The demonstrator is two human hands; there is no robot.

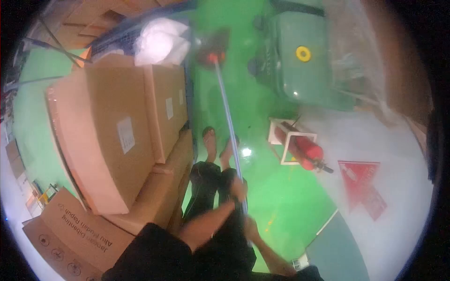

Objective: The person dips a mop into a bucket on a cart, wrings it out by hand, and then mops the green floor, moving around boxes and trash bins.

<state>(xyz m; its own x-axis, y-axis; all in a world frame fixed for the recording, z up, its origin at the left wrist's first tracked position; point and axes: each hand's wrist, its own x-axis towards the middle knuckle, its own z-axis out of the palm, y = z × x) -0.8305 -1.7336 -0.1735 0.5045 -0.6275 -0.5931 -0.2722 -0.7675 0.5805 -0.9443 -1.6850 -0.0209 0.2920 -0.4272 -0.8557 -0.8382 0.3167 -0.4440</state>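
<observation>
Nearest, a black sleeve [154, 243] leads to the left hand [238, 188], fingers wrapped round the mop handle [227, 107]. The right hand [251, 228] grips it lower down. The mop head [213, 49] rests on the green floor [262, 187] beside the cartons [108, 136]. The pole looks light, stiff and smooth, and is best held with hands apart.

I see a silvery pole [228, 119] in my fingers [240, 186], its red head [212, 50] beyond them, green floor [279, 201] beneath.

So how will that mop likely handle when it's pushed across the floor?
The mop probably stays stiff: its thin pole looks straight and metallic. Likely light, since left hand and right hand grip only the near end. The glossy green floor should let its head slide easily.
</observation>
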